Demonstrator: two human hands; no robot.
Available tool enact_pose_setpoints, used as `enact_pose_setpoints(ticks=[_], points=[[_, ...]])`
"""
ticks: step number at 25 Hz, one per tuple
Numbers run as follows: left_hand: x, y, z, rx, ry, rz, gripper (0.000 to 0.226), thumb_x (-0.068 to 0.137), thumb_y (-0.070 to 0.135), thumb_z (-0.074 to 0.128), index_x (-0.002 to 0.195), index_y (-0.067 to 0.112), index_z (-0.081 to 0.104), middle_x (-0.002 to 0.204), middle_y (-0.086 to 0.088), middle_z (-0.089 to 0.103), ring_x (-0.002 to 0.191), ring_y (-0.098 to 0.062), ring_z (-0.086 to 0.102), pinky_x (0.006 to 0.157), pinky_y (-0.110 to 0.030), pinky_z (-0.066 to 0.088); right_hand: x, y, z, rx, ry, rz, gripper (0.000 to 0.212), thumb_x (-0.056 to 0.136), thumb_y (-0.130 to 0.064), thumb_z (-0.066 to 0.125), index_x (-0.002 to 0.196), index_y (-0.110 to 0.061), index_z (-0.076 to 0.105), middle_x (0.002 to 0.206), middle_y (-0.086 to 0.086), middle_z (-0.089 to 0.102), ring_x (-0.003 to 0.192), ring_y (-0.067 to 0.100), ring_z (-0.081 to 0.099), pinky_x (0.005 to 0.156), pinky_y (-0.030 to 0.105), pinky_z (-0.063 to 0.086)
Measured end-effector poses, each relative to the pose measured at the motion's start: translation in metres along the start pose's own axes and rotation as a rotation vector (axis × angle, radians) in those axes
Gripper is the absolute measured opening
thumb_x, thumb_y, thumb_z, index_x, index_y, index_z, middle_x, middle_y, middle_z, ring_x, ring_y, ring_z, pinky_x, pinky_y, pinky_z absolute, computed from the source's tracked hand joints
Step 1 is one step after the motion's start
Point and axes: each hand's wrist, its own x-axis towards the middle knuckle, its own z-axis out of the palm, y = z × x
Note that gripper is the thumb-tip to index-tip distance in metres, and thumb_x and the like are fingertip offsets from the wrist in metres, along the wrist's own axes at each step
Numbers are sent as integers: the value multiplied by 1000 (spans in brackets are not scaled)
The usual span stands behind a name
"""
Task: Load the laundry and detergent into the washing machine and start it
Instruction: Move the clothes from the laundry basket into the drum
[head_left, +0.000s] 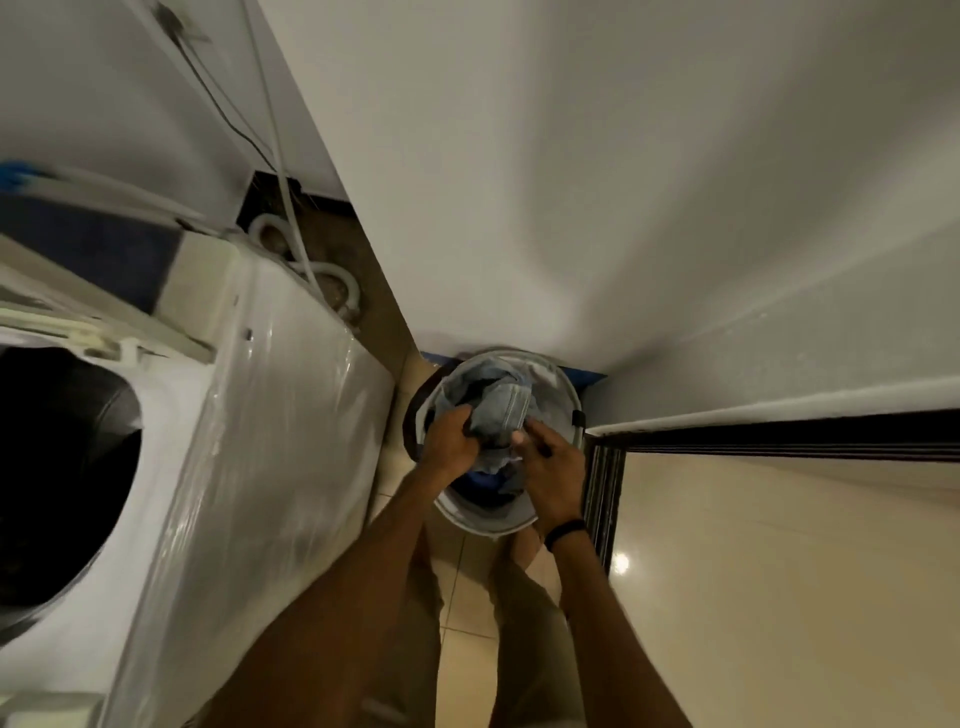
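A white bucket (563, 400) stands on the floor against the wall, filled with laundry. On top lies a light blue denim garment (501, 410), with darker blue cloth (488, 480) under it. My left hand (449, 441) grips the denim at its left side. My right hand (553, 470) pinches the denim at its right edge and wears a black wristband. The top-loading white washing machine (270, 441) stands to the left, its lid open and its dark drum (62, 478) showing.
White hoses (332, 275) and cables run down behind the machine into a dark floor gap. A white wall rises ahead. A dark door frame (605, 493) stands right of the bucket, with glossy beige floor tiles (753, 597) beyond it. My legs stand below the bucket.
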Motion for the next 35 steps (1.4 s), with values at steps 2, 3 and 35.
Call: enact_pose_setpoints(ticks=[2, 3, 35], points=[[-18, 14, -21, -68, 36, 24, 12, 85, 9, 66, 80, 4, 57, 78, -19, 61, 74, -27, 56, 66, -38, 43, -3, -20, -7, -79, 57, 19, 24, 92, -22, 65, 115, -19, 67, 110, -3, 70, 98, 10, 65, 85, 20, 55], [-27, 20, -30, -126, 38, 39, 22, 80, 15, 70, 71, 10, 50, 68, -14, 53, 66, -21, 49, 62, -39, 41, -4, -28, -10, -141, 86, 24, 24, 93, -24, 63, 115, -17, 67, 110, 1, 70, 99, 16, 65, 85, 28, 55], [-240, 156, -274, -639, 129, 183, 26, 104, 36, 46, 116, 22, 64, 119, 2, 69, 117, -21, 63, 94, -35, 51, -140, -331, -67, 911, -193, 132, 38, 101, -46, 42, 109, -14, 61, 99, 6, 66, 90, 22, 62, 74, 33, 53]])
